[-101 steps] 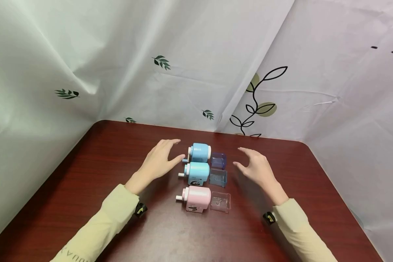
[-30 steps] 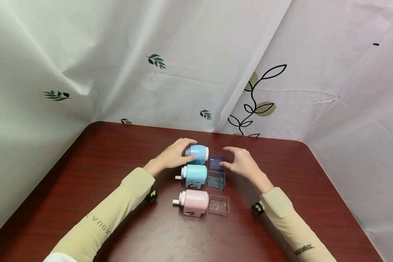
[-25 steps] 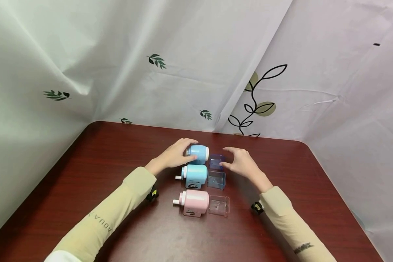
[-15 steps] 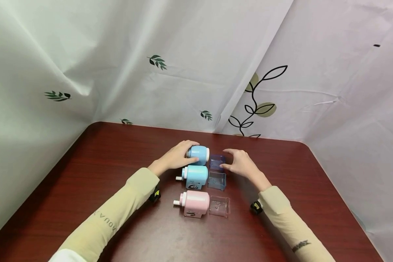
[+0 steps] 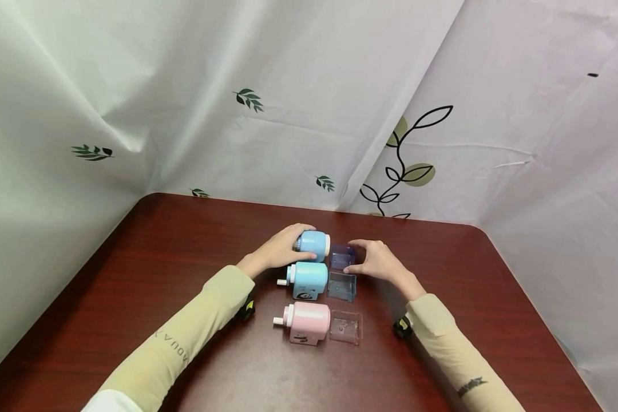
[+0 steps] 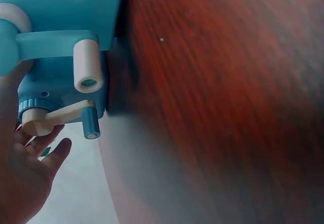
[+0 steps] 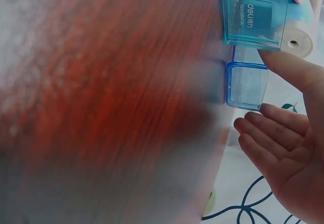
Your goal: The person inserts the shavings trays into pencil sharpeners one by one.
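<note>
In the head view my left hand (image 5: pixel 280 246) is around the farthest blue pencil sharpener (image 5: pixel 313 242), thumb on the near side and fingers on the far side. Its crank (image 6: pixel 63 115) faces the left wrist camera; those fingertips are partly hidden behind the body. To the right lies a clear purple-blue shavings drawer (image 5: pixel 342 257), pulled free of the sharpener. My right hand (image 5: pixel 381 262) is spread at this drawer, thumb at its near side and fingers at its far side. From the right wrist view, the fingers look mostly straight, close to the drawer's corner.
A light-blue sharpener (image 5: pixel 310 277) with its clear drawer (image 5: pixel 342 286) lies just nearer. Nearest is a pink sharpener (image 5: pixel 309 319) beside another clear drawer (image 5: pixel 345 327). All are on a dark red wooden table (image 5: pixel 268 372), with a white patterned curtain (image 5: pixel 288 143) behind.
Both hands have moved inward: the left from beside the far sharpener to around it, the right from farther right to the purple-blue drawer. The sharpeners and drawers stay in their row.
</note>
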Tool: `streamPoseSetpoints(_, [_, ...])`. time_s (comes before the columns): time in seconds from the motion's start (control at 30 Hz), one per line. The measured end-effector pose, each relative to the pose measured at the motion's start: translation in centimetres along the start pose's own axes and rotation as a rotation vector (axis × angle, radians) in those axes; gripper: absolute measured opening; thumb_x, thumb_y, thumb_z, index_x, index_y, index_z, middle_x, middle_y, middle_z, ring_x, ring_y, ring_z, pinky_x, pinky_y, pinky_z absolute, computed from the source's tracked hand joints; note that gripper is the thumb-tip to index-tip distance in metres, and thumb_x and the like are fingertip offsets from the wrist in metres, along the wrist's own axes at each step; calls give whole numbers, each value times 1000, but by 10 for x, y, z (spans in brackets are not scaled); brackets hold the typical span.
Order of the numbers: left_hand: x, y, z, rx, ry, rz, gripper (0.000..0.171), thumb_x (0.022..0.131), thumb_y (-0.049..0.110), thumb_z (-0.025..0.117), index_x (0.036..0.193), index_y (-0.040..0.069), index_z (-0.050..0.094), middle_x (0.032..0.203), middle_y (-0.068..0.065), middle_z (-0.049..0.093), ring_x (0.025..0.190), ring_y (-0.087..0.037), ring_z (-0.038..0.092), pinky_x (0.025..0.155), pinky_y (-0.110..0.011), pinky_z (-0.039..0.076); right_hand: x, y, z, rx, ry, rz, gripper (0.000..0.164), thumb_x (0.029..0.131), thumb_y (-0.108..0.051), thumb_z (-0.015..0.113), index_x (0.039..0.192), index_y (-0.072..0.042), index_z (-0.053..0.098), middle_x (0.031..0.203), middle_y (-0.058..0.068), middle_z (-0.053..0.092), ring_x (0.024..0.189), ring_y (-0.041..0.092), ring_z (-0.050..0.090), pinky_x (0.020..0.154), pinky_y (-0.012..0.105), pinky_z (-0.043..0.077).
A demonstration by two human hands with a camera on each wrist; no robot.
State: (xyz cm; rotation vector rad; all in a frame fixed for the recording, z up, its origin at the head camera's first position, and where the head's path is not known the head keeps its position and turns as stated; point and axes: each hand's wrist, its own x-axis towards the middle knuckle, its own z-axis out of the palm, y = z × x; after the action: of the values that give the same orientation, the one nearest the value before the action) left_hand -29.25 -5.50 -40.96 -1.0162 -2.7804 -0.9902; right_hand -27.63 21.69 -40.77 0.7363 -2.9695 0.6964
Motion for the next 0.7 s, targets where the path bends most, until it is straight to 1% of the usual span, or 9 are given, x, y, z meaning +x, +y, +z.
streamPoseSetpoints(0.23, [2, -2, 4, -35, 9, -4, 67, 76, 46, 69, 127, 14, 42, 119, -2, 50, 102, -13, 46, 89, -38, 42, 1, 0, 2, 13, -5, -12, 68, 65, -39, 79, 119, -4, 56, 109, 12, 63, 87, 15, 57, 77, 38, 49])
streamPoseSetpoints(0.47, [6, -6, 11, -54, 25, -24, 68, 73, 52, 69, 125, 17, 42, 113, 1, 51, 97, -11, 48, 86, -36, 44, 2, 1, 5, 47, 2, -42, 66, 67, -37, 79, 119, -3, 56, 106, 12, 64, 89, 16, 60, 77, 37, 50])
streamPoseSetpoints(0.6, [8, -7, 13, -59, 48, -21, 67, 72, 56, 67, 123, 19, 44, 110, 4, 53, 93, -9, 49, 83, -33, 45, 2, 1, 6, 44, 5, -34, 64, 67, -37, 79, 118, -5, 57, 104, 10, 64, 87, 14, 59, 75, 36, 50])
streamPoseSetpoints(0.7, [9, -8, 13, -71, 63, -16, 64, 72, 55, 68, 121, 20, 46, 107, 5, 54, 89, -9, 51, 79, -32, 46, 3, 2, 6, 49, 9, -33, 61, 67, -37, 79, 116, -6, 58, 101, 9, 65, 85, 13, 59, 74, 35, 51])
